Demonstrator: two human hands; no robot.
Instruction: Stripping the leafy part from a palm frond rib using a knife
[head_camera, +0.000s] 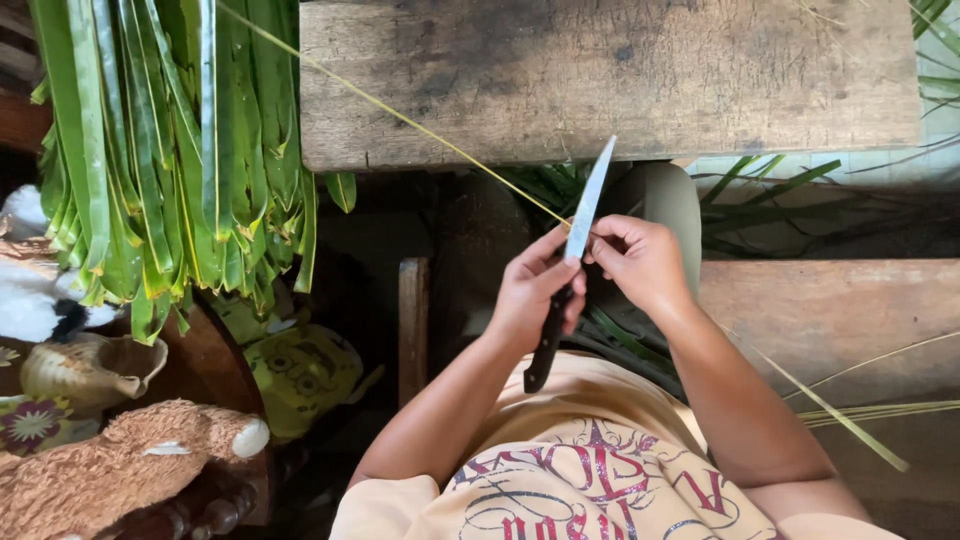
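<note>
— Midrib (400, 115), thin and yellow-green, is running taut from the upper left across the wooden bench (700, 70) down to the hands. What is the head view giving you on the grip?

— The left hand (530, 290) is wrapping closed around the black handle of a kitchen knife (575, 250), blade pointing up and away, its edge meeting the midrib just beside the thumb. The right hand (640, 262) is curling narrow, fingertips pinching the near end of that same midrib against the blade.

— So which step is this looking like?

— I am judging it as scraping or stripping: the blade is sitting on the strand while the other hand is keeping it tight. The next stroke is calling for steady tension and a shallow blade angle, or the strand may be snapping or the edge slipping toward the fingers.

— And around them?

— A bundle of green palm leaves (170, 150) is hanging at the left, well apart from the knife. Loose strips (850, 415) are lying on the lower bench at the right, and a brown plush toy (120, 470) is resting at the bottom left.
</note>
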